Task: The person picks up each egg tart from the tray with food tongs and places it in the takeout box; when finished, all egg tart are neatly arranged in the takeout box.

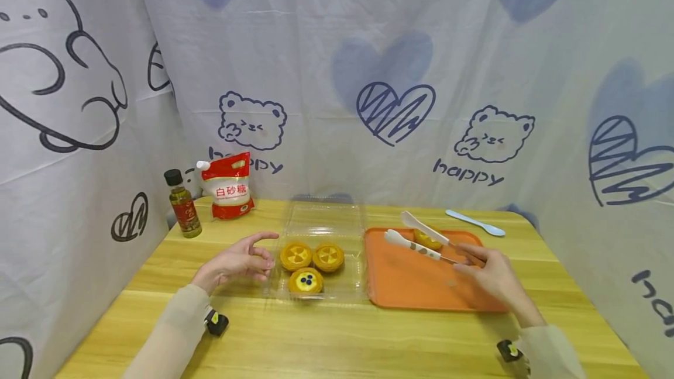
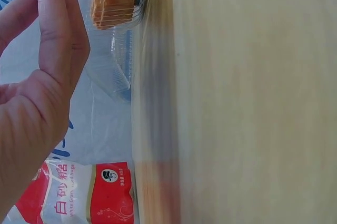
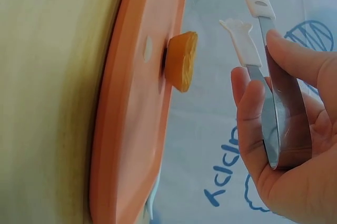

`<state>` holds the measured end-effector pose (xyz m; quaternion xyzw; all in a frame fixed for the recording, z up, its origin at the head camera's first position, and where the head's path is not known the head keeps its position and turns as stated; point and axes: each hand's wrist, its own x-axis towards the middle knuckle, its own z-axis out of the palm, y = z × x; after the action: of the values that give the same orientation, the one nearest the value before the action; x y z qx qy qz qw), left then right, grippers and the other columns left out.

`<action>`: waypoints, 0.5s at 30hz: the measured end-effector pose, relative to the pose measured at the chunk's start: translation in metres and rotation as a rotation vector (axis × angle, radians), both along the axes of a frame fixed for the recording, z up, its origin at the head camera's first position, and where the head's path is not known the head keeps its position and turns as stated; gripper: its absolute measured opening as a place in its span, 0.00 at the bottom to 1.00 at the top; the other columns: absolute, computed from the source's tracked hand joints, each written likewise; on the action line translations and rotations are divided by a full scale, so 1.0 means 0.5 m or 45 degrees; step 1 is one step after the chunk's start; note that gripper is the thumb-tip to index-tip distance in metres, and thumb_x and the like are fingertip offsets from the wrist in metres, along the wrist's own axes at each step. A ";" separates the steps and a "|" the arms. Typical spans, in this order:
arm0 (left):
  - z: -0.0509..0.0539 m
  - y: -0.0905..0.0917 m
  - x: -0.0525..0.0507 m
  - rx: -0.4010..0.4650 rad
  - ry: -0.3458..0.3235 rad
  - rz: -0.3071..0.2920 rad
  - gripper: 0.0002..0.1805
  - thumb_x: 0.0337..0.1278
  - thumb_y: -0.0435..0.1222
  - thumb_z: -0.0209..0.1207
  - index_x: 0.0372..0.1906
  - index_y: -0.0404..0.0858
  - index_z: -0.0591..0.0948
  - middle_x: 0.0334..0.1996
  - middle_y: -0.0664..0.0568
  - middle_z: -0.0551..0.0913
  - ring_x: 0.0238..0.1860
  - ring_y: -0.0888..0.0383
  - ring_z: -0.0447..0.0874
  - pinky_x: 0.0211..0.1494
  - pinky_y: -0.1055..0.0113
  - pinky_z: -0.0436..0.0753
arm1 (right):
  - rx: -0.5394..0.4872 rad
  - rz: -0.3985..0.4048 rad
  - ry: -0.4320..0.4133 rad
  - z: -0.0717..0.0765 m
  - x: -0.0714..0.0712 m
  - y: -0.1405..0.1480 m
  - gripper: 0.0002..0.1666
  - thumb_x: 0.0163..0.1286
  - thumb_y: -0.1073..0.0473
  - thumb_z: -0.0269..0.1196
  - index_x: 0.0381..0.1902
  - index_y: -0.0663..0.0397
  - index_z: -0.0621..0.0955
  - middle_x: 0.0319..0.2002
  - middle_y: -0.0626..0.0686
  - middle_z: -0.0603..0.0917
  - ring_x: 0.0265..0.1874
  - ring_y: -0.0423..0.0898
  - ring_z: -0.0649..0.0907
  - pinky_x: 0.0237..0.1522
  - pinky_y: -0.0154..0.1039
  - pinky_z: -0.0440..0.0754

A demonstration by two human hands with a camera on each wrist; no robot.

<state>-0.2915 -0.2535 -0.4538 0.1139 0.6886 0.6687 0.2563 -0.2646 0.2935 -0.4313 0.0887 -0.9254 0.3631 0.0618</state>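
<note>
I'm clamping tongs (image 1: 424, 250) in right grip (image 1: 494, 276); left grip (image 1: 238, 261) hovering, fingers apart; far-left bag (image 1: 230, 189) reading "白砂糖".

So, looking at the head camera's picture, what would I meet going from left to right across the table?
Black-capped bottle → red-and-white bag → clear plastic container with three tarts in it → orange tray.

White-tipped metal tongs (image 3: 288, 116), tips apart, slanted in the right hand (image 1: 494, 275) above an orange tray (image 1: 402, 285) bearing 1 golden tart (image 1: 427, 241). Near the left hand (image 1: 239, 260), 3 tarts (image 1: 329, 257) sat upright inside an open, clear container (image 1: 354, 275).
</note>
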 end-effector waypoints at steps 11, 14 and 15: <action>0.002 0.003 -0.007 -0.001 0.021 -0.029 0.45 0.60 0.24 0.59 0.77 0.38 0.47 0.35 0.49 0.81 0.32 0.56 0.83 0.39 0.63 0.88 | 0.040 -0.076 -0.031 0.002 -0.003 0.045 0.32 0.65 0.51 0.68 0.65 0.54 0.76 0.55 0.61 0.84 0.49 0.54 0.84 0.54 0.54 0.81; 0.000 0.001 -0.006 -0.011 0.028 -0.026 0.45 0.60 0.25 0.59 0.77 0.38 0.48 0.35 0.49 0.81 0.33 0.56 0.83 0.39 0.63 0.88 | 0.054 -0.071 -0.032 0.001 -0.006 0.055 0.32 0.65 0.52 0.68 0.65 0.56 0.76 0.57 0.62 0.82 0.50 0.56 0.84 0.57 0.58 0.78; -0.001 0.000 -0.006 -0.017 0.030 -0.024 0.45 0.61 0.25 0.59 0.77 0.39 0.48 0.35 0.49 0.81 0.33 0.57 0.83 0.39 0.63 0.88 | 0.063 -0.074 -0.030 0.001 -0.008 0.058 0.32 0.65 0.53 0.68 0.65 0.57 0.76 0.57 0.62 0.82 0.50 0.57 0.84 0.56 0.58 0.79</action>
<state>-0.2944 -0.2535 -0.4543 0.1266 0.6948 0.6604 0.2550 -0.2686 0.3224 -0.4308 0.0591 -0.9371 0.3390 0.0591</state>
